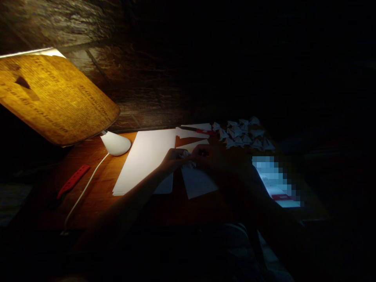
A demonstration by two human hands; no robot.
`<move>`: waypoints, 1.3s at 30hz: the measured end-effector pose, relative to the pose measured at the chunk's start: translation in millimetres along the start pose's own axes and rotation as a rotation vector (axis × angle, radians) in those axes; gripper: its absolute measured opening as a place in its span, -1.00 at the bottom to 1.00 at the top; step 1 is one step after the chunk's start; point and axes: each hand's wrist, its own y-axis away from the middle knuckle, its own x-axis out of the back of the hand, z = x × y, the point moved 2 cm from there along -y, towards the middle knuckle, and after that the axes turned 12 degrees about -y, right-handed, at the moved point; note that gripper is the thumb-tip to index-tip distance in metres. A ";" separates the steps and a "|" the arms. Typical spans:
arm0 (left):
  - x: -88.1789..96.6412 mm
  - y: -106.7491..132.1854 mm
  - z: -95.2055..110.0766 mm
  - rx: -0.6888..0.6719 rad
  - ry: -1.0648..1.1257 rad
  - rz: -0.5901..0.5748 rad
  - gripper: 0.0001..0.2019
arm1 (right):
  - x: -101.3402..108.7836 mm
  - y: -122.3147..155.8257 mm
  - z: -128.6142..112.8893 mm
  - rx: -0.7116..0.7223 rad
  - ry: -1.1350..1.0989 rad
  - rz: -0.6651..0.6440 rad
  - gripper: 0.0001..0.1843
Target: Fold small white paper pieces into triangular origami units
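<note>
Between my two hands is a small folded paper piece (190, 161), pale with pointed edges. My left hand (173, 158) pinches it from the left, fingers closed. From the right, my right hand (205, 153) grips the same piece with curled fingers, mostly in shadow. Below lies a white paper sheet (198, 183) on the wooden table. A stack of white paper (147, 160) lies to the left, partly under my left forearm. Several similar folded paper pieces (239, 133) are gathered at the back right.
A lamp with a printed shade (58, 96) and white base (116, 144) stands at the left, its white cable (88, 186) running forward. A red-handled cutter (73, 181) lies near it. Cut paper and a red-and-black tool (202, 131) lie behind my hands. A lit screen (274, 182) glows at right.
</note>
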 end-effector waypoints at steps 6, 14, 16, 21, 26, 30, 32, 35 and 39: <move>-0.5 -2.6 -8.1 0.042 -0.012 -0.004 -0.70 | -4.4 1.1 -2.0 -0.033 -0.040 -0.017 -0.70; -3.2 -1.0 -5.8 0.023 0.001 -0.036 -0.68 | -4.1 -1.0 0.8 -0.144 -0.231 0.016 -0.72; -2.7 -1.2 -7.0 0.028 -0.007 -0.034 -0.70 | -3.6 -1.3 1.3 -0.157 -0.243 0.025 -0.74; -1.6 -2.9 -10.3 0.054 -0.036 0.017 -0.72 | -5.8 1.1 1.9 -0.128 -0.224 0.037 -0.69; -1.6 -3.1 -5.1 0.035 0.044 0.187 -0.71 | -5.3 2.2 1.8 -0.085 -0.167 0.025 -0.57; -2.7 -1.5 3.2 -0.015 0.075 0.193 -0.69 | -1.0 -0.6 2.6 -0.013 -0.021 0.014 -0.66; -3.1 -0.8 5.1 -0.024 0.063 0.165 -0.65 | 0.0 -1.1 2.9 0.006 0.005 0.009 -0.71; -2.6 -0.9 4.0 -0.010 0.051 0.149 -0.61 | -0.4 -0.3 3.2 0.003 0.012 0.003 -0.71; -1.4 -2.6 1.2 -0.034 0.039 0.160 -0.60 | -2.9 0.2 4.3 0.004 0.009 -0.055 -0.72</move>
